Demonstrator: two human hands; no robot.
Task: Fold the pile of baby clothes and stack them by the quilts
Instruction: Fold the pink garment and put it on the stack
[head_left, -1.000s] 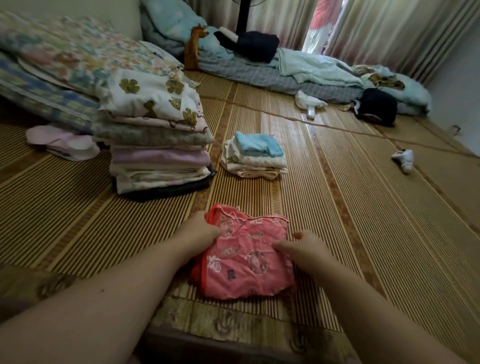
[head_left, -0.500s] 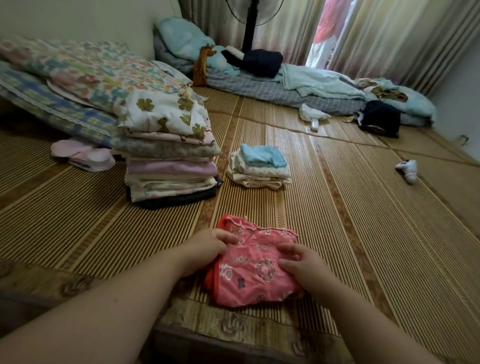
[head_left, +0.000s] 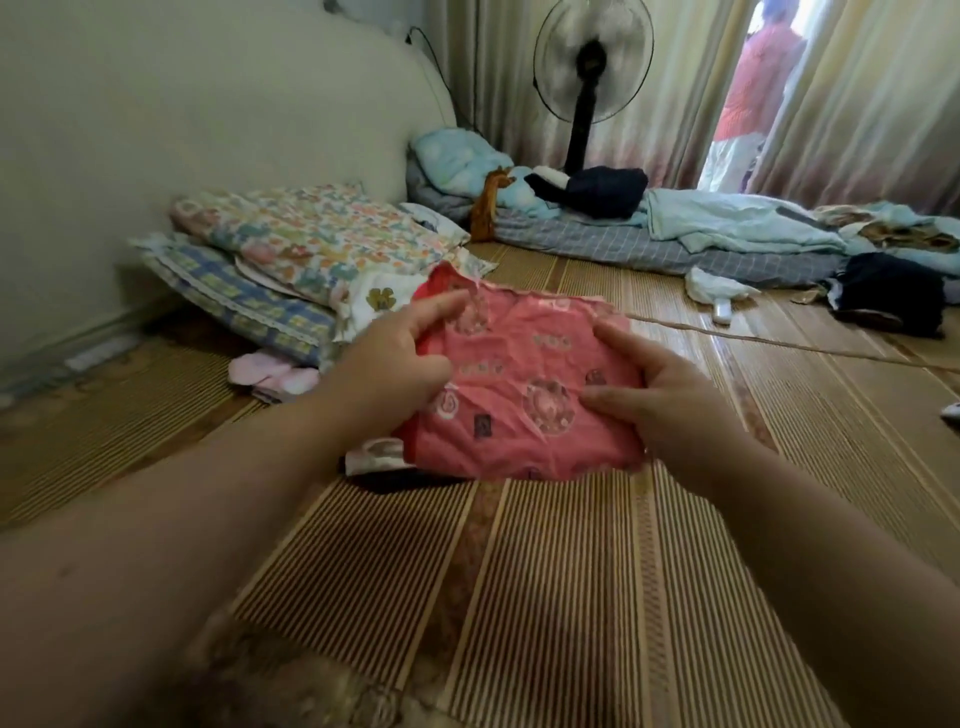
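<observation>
A folded pink baby garment (head_left: 524, 395) with round printed patterns hangs in the air above the bamboo mat (head_left: 571, 597). My left hand (head_left: 400, 358) grips its left edge, thumb on top. My right hand (head_left: 660, 384) grips its right edge, fingers curled over the cloth. The stack of folded quilts (head_left: 311, 249) lies to the left behind the garment, mostly covered by it. The small pile of folded baby clothes is hidden behind the pink garment.
A pink item (head_left: 270, 371) lies by the quilts. A standing fan (head_left: 592, 78) and rumpled bedding (head_left: 675, 228) line the far curtain. A dark garment (head_left: 888, 293) and a white cloth (head_left: 714, 291) lie at right. A person (head_left: 748, 104) stands behind the curtain gap.
Both hands have lifted the pink garment off the mat and carried it forward, toward the quilts. The view has tilted up, so the folded clothes pile is now hidden.
</observation>
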